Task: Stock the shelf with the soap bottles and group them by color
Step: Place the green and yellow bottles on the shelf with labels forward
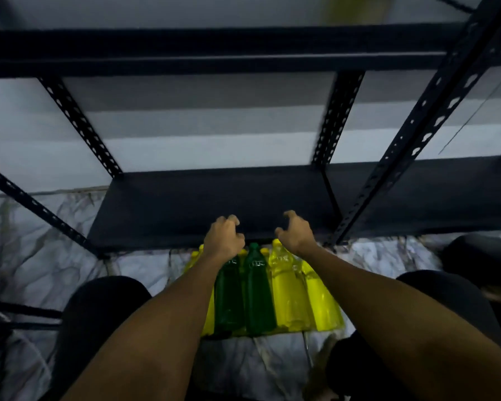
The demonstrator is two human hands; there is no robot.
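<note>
Both hands hover empty over the bottles, in front of the bare shelf

The dark shelf (214, 204) stands behind the bottle cluster on the marbled floor (55, 256); yellow bottles (289, 287) flank two green bottles (258, 290); left hand (224, 237) and right hand (295, 234) hang above their caps, fingers loosely curled, holding nothing; tightly packed neighbours could topple when one is lifted; the slotted upright (417, 140) crowds the right.

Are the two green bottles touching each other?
Touching. The head view shows the left green bottle and right green bottle lying side by side, with no gap between their bodies.
</note>
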